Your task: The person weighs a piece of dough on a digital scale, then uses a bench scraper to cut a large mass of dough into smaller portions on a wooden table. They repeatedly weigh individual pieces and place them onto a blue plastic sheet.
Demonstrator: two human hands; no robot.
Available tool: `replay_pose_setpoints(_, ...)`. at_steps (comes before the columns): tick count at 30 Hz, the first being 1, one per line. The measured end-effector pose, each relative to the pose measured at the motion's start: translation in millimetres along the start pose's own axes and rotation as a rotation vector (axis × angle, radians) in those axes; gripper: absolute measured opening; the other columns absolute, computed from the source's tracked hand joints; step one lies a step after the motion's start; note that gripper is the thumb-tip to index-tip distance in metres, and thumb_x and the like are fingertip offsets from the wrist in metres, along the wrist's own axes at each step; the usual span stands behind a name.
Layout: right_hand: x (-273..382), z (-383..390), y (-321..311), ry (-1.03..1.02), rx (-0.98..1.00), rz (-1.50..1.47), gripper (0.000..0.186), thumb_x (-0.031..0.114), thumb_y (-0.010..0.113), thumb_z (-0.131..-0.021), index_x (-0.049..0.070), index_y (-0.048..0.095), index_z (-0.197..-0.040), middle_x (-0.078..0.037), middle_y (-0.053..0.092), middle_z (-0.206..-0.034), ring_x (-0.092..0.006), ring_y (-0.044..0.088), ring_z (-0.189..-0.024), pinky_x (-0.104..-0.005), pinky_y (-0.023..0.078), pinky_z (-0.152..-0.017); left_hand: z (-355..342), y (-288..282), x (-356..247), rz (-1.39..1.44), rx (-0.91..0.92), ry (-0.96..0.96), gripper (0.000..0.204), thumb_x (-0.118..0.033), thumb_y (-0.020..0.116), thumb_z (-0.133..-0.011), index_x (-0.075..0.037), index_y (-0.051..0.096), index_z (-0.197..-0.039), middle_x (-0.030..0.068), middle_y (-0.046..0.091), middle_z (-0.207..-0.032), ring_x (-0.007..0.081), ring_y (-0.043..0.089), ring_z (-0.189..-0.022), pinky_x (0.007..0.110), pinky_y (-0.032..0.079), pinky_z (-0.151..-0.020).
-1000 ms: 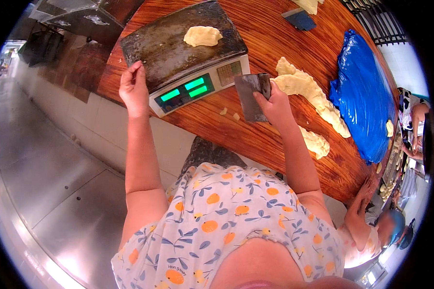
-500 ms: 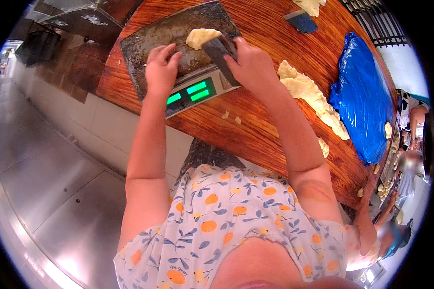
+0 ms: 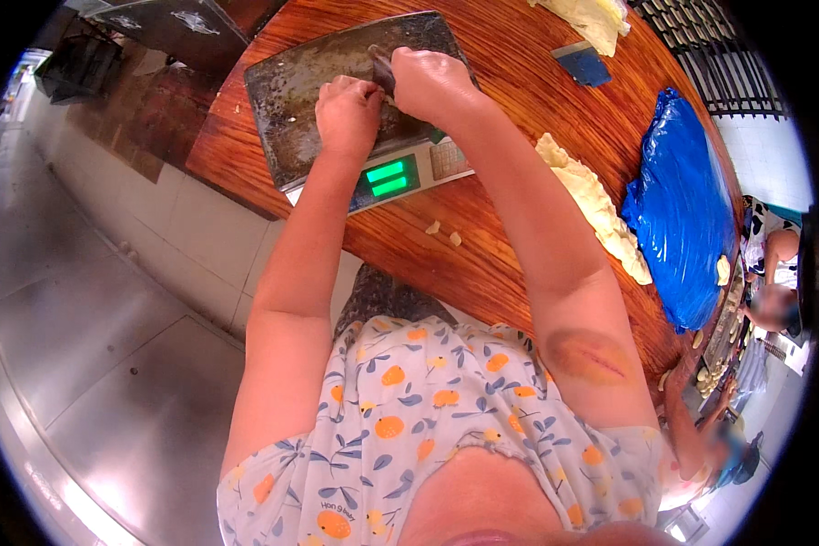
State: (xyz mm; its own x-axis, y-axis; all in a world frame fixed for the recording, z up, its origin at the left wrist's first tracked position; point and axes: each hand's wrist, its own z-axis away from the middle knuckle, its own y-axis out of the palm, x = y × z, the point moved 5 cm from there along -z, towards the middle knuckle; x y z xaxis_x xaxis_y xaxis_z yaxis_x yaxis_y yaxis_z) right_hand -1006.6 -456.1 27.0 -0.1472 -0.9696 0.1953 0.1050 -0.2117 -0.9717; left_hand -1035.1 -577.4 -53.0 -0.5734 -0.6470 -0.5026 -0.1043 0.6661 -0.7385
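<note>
My right hand (image 3: pixel 434 86) is closed round a dough scraper (image 3: pixel 382 71), whose dark blade shows edge-on above the weighing scale's pan (image 3: pixel 291 118). My left hand (image 3: pixel 348 114) touches or nearly touches the scraper, its fingers curled together over the pan. Whatever its fingertips hold is hidden, and no lump of dough can be seen on the visible pan. Below the hands, the scale's display (image 3: pixel 389 179) glows green. To the right, a long strip of pale dough (image 3: pixel 601 214) lies on the wooden table (image 3: pixel 510 55).
Beside the dough strip spreads a blue plastic sheet (image 3: pixel 687 209). A second scraper (image 3: pixel 582 65) lies at the far side, near more pale dough (image 3: pixel 596 20). Small dough scraps (image 3: pixel 455 238) sit by the near edge. Other people work at the far right.
My left hand has moved right and closed, meeting my right hand. The scraper has turned edge-on. The dough lump that was on the pan beside the blade is out of sight.
</note>
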Motion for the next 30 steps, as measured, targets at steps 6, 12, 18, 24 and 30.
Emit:
replay_pose_setpoints(6,-17,56,8,-0.049,0.101,-0.054,0.027,0.016,0.065,-0.082,0.000,0.065,-0.103,-0.023,0.069,-0.091,-0.0381,0.068,-0.088,-0.0469,0.054,-0.076,36,-25,-36,0.020,0.182,0.092,0.005,-0.012,0.071,-0.077,-0.009,0.069,-0.080,0.0105,0.064,-0.087,0.0320,0.060,-0.088,0.043,0.048,-0.076)
replay_pose_setpoints(12,-85,193,58,0.196,0.230,-0.333,0.038,0.021,0.066,-0.085,-0.001,0.053,-0.112,-0.028,0.065,-0.091,-0.0444,0.062,-0.091,-0.0506,0.049,-0.078,172,9,-67,0.191,0.471,0.163,0.021,-0.008,0.068,-0.077,-0.009,0.066,-0.098,0.0124,0.064,-0.097,0.0332,0.060,-0.095,0.045,0.049,-0.079)
replay_pose_setpoints(18,-129,266,97,0.364,0.247,-0.363,0.041,0.022,0.067,-0.085,-0.001,0.053,-0.116,-0.028,0.066,-0.090,-0.0448,0.063,-0.090,-0.0507,0.049,-0.079,166,6,-93,0.299,0.429,0.343,0.027,-0.006,0.068,-0.080,-0.006,0.067,-0.107,0.0142,0.064,-0.114,0.0341,0.060,-0.105,0.044,0.050,-0.089)
replay_pose_setpoints(24,-138,287,82,0.479,0.117,-0.583,0.041,0.024,0.067,-0.085,-0.001,0.053,-0.114,-0.028,0.065,-0.090,-0.0461,0.062,-0.089,-0.0513,0.048,-0.076,57,-13,-79,0.310,0.130,0.501,0.026,-0.019,0.074,-0.079,-0.008,0.068,-0.103,0.0108,0.063,-0.115,0.0321,0.060,-0.107,0.044,0.048,-0.090)
replay_pose_setpoints(30,-161,320,100,0.502,-0.050,-0.602,0.041,0.025,0.066,-0.084,0.001,0.054,-0.114,-0.026,0.066,-0.093,-0.0435,0.063,-0.091,-0.0483,0.050,-0.078,-32,33,-84,0.125,0.171,0.783,0.042,-0.034,0.077,-0.078,-0.016,0.068,-0.115,0.0112,0.062,-0.125,0.0338,0.057,-0.115,0.045,0.046,-0.096)
